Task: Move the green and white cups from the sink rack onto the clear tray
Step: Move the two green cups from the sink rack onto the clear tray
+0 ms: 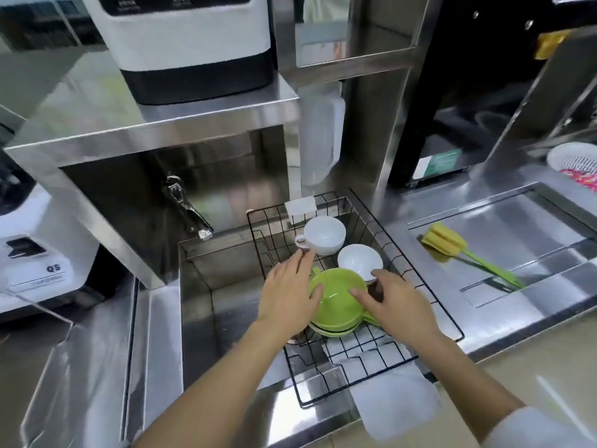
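A black wire sink rack (429, 305) holds a stack of green cups (336, 305) at its middle. Behind the stack stand a white cup with a handle (324, 237) and a second white cup (360, 261), both upright. My left hand (287, 299) lies against the green stack's left side with fingers spread; its index fingertip reaches the white cup's handle. My right hand (399, 307) rests at the stack's right side, one fingertip over the green rim, another near the second white cup. Neither hand has closed on anything. The clear tray (48, 367) sits on the counter at the lower left.
A faucet (187, 208) hangs over the sink, left of the rack. A yellow sponge brush (452, 245) lies on the steel drainboard to the right, and a white basket (575, 158) stands far right. A clear pitcher (319, 137) stands behind the rack. A cloth (391, 392) drapes the rack's near end.
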`<state>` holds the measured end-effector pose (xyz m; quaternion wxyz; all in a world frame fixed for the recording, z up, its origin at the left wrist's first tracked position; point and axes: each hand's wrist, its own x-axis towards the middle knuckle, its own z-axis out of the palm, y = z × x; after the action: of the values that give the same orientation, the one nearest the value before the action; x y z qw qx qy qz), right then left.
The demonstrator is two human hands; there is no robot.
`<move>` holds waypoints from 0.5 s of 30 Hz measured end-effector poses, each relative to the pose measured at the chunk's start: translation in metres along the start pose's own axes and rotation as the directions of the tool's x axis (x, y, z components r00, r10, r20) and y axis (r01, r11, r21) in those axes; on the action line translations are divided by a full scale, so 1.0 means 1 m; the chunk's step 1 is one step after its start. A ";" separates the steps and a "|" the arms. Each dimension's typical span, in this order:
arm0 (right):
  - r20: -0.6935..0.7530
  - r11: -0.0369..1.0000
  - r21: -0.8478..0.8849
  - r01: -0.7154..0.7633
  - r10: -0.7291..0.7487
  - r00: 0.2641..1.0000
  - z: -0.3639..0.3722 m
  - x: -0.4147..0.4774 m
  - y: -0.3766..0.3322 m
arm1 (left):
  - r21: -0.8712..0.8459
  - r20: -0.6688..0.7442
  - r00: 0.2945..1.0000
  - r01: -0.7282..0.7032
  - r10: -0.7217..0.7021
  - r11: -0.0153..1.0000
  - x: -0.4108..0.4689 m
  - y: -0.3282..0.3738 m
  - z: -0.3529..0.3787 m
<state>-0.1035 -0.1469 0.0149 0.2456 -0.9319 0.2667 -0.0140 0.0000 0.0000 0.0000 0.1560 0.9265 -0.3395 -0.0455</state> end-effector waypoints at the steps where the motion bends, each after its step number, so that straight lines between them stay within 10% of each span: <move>1: 0.042 1.000 -0.020 -0.014 0.015 0.999 0.002 0.001 0.002 | 0.028 0.036 0.999 0.016 -0.017 0.999 0.001 0.000 0.002; 15: 0.087 0.996 -0.025 -0.086 0.087 0.992 0.024 0.009 -0.002 | 0.032 0.215 0.970 0.113 -0.117 0.993 -0.001 0.000 0.014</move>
<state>-0.0906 -0.1393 -0.0066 0.2475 -0.9217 0.2958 0.0407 -0.0035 -0.0028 -0.0132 0.1063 0.9356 -0.3006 -0.1517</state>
